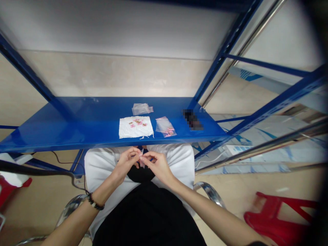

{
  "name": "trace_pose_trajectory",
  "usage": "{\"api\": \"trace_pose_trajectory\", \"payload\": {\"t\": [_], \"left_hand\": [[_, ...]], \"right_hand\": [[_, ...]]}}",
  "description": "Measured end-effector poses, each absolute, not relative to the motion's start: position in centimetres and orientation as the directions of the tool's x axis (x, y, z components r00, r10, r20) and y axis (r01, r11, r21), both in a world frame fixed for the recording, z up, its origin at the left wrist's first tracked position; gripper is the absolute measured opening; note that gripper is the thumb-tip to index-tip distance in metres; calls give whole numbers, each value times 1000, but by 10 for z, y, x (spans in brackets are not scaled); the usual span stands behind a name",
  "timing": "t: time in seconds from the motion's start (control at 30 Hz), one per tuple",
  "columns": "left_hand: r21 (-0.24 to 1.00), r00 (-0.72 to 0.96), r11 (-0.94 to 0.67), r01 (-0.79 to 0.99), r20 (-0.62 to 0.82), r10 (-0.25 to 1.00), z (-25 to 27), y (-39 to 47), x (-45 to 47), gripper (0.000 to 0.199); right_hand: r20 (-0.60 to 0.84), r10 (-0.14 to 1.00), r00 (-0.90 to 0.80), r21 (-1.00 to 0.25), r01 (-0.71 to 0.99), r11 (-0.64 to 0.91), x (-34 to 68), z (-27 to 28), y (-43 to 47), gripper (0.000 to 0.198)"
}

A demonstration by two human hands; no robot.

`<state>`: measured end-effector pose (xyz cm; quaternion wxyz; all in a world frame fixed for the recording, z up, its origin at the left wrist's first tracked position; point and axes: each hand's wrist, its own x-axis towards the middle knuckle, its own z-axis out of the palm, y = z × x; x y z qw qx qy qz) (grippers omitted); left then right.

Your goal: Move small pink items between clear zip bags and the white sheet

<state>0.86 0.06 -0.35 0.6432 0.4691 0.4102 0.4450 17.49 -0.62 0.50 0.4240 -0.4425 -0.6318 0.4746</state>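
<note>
Above my lap, just in front of the shelf edge, my left hand (127, 161) and my right hand (159, 167) meet fingertip to fingertip. Both pinch a small clear plastic bag (142, 164), partly hidden by the fingers; a bit of pink shows at the fingertips. On the blue shelf beyond them lies a white cloth (124, 130) with several small pink and gold-brown pieces (138, 122) on it. To its right rests a clear bag (161, 125) with pink pieces gathered at its lower end. Behind the cloth is a stack of clear plastic bags (140, 108).
The blue metal shelf (77, 128) has uprights on both sides and an upper level overhead. A dark, pixelated object (192, 120) lies at its right. A red stool (271, 215) stands on the floor at right. A cable (58, 160) hangs at left.
</note>
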Motion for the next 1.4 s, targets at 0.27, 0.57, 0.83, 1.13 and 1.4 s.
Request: {"api": "trace_pose_trajectory", "payload": {"t": [0.27,0.57,0.83,1.13,1.4], "left_hand": [[946,282,223,-235,-153,947,-7,-2,9,34],[981,248,135,-137,-98,964,0,1,10,27],[988,186,-73,134,47,981,1,0,9,13],[927,232,-196,321,124,965,1,-1,7,11],[916,212,-193,352,123,970,-2,1,6,10]], "right_hand": [[83,958,-273,-988,102,115,175,1,-4,27],[80,952,-297,-986,114,119,177,-2,-2,19],[196,940,-281,-931,248,268,175,-3,-4,14],[287,903,-320,-731,536,422,176,1,-12,15],[279,906,-318,-692,588,419,179,2,-7,15]]}}
